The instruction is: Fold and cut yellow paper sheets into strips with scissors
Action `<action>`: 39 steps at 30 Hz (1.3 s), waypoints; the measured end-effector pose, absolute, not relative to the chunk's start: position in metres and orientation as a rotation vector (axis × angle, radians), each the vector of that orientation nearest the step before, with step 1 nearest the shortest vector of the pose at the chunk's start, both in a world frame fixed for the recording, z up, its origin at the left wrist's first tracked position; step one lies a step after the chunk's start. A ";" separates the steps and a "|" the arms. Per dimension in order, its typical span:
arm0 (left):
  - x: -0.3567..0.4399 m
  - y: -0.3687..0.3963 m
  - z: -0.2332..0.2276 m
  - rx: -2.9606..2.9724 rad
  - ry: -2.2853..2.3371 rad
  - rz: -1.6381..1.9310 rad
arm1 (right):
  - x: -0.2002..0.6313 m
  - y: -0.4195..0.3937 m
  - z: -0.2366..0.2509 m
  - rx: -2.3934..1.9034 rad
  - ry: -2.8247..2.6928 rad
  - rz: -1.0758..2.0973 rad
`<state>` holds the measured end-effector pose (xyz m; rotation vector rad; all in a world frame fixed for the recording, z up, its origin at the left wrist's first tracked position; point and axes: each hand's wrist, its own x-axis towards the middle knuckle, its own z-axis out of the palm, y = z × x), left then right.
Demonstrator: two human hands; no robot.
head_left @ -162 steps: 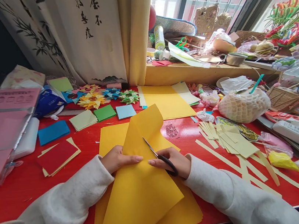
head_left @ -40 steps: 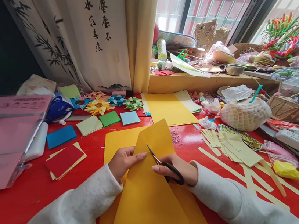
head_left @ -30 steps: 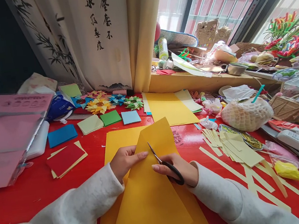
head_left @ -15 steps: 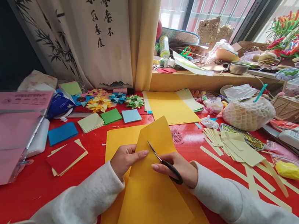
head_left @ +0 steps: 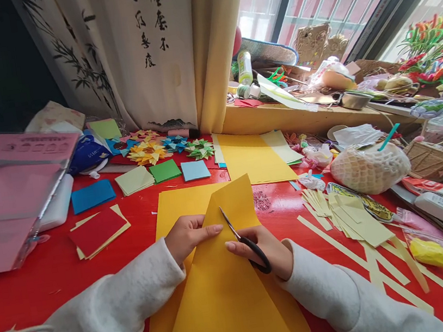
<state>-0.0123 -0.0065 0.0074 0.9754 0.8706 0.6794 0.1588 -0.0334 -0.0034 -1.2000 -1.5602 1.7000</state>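
My left hand pinches the left edge of a folded orange-yellow paper sheet and holds it up off the red table. My right hand grips black-handled scissors; their blades point up and away along the sheet's right side. More orange-yellow sheets lie flat under the lifted one.
Pale yellow strips and offcuts lie to the right, near a net-wrapped round object. Coloured paper squares, origami stars and a yellow sheet sit behind. A pink plastic case stands left. The cluttered sill runs behind.
Since 5.4 s ago the lifted sheet's far end has come down shorter and the scissors sit further along it. Over the last second the hands hardly move; the view shifts slightly.
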 end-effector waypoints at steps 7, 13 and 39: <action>-0.013 -0.009 0.007 0.967 0.864 0.661 | 0.158 -0.033 -0.003 -1.297 -1.571 1.619; -0.012 -0.009 0.004 0.978 0.859 0.640 | 0.157 -0.032 -0.005 -1.266 -1.559 1.600; -0.006 -0.015 0.001 0.912 0.782 0.547 | 0.157 -0.032 -0.004 -1.252 -1.538 1.621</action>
